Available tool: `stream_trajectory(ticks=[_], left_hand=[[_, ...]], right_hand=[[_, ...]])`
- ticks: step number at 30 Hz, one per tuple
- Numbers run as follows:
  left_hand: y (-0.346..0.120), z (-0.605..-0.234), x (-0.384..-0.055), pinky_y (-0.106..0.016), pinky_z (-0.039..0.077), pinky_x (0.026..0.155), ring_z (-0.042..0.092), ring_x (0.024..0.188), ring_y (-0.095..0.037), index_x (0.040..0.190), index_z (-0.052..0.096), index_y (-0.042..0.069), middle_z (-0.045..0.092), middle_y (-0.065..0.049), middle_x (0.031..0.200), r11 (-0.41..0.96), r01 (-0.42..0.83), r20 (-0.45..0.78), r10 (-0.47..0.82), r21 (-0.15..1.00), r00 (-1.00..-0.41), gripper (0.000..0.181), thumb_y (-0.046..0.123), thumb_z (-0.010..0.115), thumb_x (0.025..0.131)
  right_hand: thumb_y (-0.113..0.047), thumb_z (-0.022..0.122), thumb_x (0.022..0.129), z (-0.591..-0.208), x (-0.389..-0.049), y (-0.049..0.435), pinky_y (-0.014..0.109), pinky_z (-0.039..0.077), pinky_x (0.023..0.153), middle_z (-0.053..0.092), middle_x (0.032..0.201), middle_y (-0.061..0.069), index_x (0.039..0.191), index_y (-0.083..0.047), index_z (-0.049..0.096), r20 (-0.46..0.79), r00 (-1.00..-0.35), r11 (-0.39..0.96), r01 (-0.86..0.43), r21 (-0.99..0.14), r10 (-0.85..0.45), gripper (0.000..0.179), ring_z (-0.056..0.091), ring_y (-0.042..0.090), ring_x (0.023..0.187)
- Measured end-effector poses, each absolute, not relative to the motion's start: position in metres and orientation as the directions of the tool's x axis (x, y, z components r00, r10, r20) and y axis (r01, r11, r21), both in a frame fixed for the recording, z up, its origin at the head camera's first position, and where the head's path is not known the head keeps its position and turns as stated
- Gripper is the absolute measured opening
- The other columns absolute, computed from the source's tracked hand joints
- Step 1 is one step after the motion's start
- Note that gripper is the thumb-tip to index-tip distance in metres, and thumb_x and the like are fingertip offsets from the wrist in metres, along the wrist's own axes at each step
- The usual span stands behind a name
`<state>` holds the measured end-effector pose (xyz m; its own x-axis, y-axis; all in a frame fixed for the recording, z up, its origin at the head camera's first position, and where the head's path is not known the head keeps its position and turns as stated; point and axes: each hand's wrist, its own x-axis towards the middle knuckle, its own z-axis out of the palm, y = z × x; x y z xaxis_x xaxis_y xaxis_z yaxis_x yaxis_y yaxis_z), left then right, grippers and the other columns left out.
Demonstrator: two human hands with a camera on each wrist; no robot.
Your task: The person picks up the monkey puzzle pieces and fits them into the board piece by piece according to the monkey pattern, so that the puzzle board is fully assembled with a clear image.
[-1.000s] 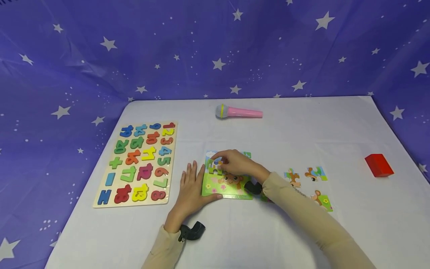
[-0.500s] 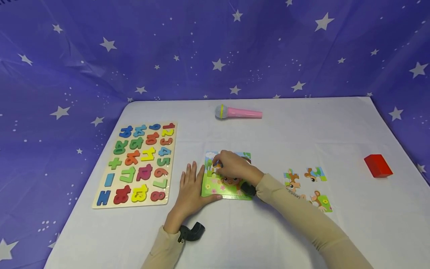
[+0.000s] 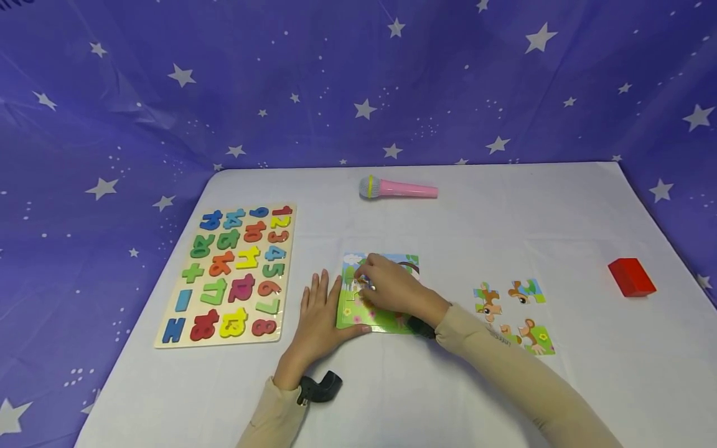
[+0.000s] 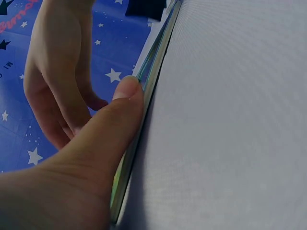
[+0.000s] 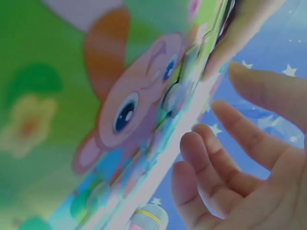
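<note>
A jigsaw board (image 3: 358, 316) with a cartoon monkey picture lies mid-table. My left hand (image 3: 320, 318) rests flat against its left side, its thumb along the near edge; in the left wrist view the thumb (image 4: 122, 108) touches the board's rim. Over the upper left of the board, the fingertips of my right hand (image 3: 394, 287) pinch a small puzzle piece (image 3: 363, 283), mostly hidden beneath them. The right wrist view shows the curled right fingers (image 5: 196, 151) close to the board's monkey picture (image 5: 129, 110).
Loose puzzle pieces lie right of the board, among them a monkey-eye piece (image 3: 487, 305), a blue-edged piece (image 3: 528, 290) and a green corner piece (image 3: 539, 338). A wooden number board (image 3: 229, 274) lies left, a pink toy microphone (image 3: 400, 188) behind, a red block (image 3: 632, 277) far right.
My right hand has turned and shifted slightly over the upper left of the jigsaw board, bringing the puzzle piece lower. The left hand has stayed in place.
</note>
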<state>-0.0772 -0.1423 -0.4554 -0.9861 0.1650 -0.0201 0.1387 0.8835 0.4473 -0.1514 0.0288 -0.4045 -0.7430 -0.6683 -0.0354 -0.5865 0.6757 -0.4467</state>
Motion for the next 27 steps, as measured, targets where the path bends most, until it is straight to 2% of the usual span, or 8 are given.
stream_trajectory(ticks=[2,5,9,12,14,17,27], left_hand=[[-0.142,-0.456,-0.077,-0.053,0.003,0.112,-0.004,0.141,-0.034,0.145,0.018,0.007,0.004,-0.02,0.152,0.884,0.138,-0.022,0.165,0.446,-0.986,0.108,0.066,0.063,0.066],[-0.142,-0.457,-0.077,-0.053,0.003,0.112,-0.004,0.141,-0.034,0.145,0.018,0.007,0.003,-0.02,0.152,0.887,0.138,-0.024,0.165,0.441,-0.986,0.109,0.067,0.063,0.066],[-0.143,-0.457,-0.077,-0.053,0.004,0.112,-0.002,0.141,-0.035,0.145,0.019,0.007,0.004,-0.021,0.152,0.888,0.144,-0.014,0.167,0.438,-0.986,0.108,0.064,0.065,0.067],[-0.144,-0.457,-0.077,-0.053,0.004,0.112,-0.002,0.141,-0.036,0.145,0.019,0.006,0.005,-0.021,0.152,0.887,0.151,-0.007,0.171,0.436,-0.985,0.106,0.061,0.067,0.067],[-0.144,-0.458,-0.077,-0.053,0.004,0.112,-0.002,0.141,-0.036,0.145,0.019,0.007,0.005,-0.021,0.152,0.887,0.153,-0.006,0.173,0.436,-0.985,0.106,0.06,0.068,0.068],[-0.144,-0.458,-0.077,-0.054,0.005,0.112,-0.001,0.141,-0.036,0.145,0.018,0.007,0.005,-0.021,0.152,0.889,0.158,-0.003,0.176,0.43,-0.984,0.105,0.058,0.068,0.068],[-0.143,-0.455,-0.076,-0.054,0.005,0.112,-0.002,0.141,-0.036,0.145,0.018,0.006,0.005,-0.021,0.152,0.889,0.16,-0.001,0.177,0.428,-0.984,0.107,0.062,0.066,0.068]], right_hand=[[-0.025,0.066,0.082,-0.405,-0.144,0.033,0.026,0.046,0.07,0.057,0.095,0.002,0.108,-0.009,0.065,0.034,-0.719,0.65,-0.647,-0.398,-0.695,0.031,0.052,0.012,0.079],[-0.028,0.065,0.082,-0.406,-0.132,0.04,0.036,0.046,0.086,0.059,0.108,0.005,0.109,-0.009,0.064,0.075,-0.672,0.614,-0.711,-0.343,-0.737,0.032,0.055,0.018,0.098],[-0.036,0.058,0.087,-0.407,-0.118,0.047,0.048,0.037,0.1,0.049,0.133,0.011,0.121,-0.008,0.056,0.02,-0.619,0.576,-0.741,-0.346,-0.785,0.045,0.044,0.026,0.124],[-0.044,0.049,0.09,-0.408,-0.11,0.05,0.05,0.028,0.107,0.036,0.144,0.011,0.134,-0.006,0.043,-0.062,-0.59,0.568,-0.737,-0.367,-0.805,0.059,0.032,0.028,0.135],[-0.049,0.043,0.091,-0.409,-0.106,0.05,0.05,0.023,0.11,0.029,0.148,0.01,0.139,-0.007,0.036,-0.116,-0.582,0.579,-0.726,-0.372,-0.805,0.064,0.024,0.028,0.138],[-0.052,0.038,0.092,-0.41,-0.103,0.049,0.051,0.02,0.111,0.024,0.15,0.009,0.141,-0.009,0.033,-0.151,-0.585,0.595,-0.716,-0.366,-0.797,0.065,0.02,0.027,0.139],[-0.052,0.04,0.091,-0.413,-0.101,0.046,0.052,0.024,0.108,0.022,0.151,0.01,0.139,-0.013,0.037,-0.142,-0.586,0.595,-0.724,-0.35,-0.797,0.062,0.02,0.028,0.14]])
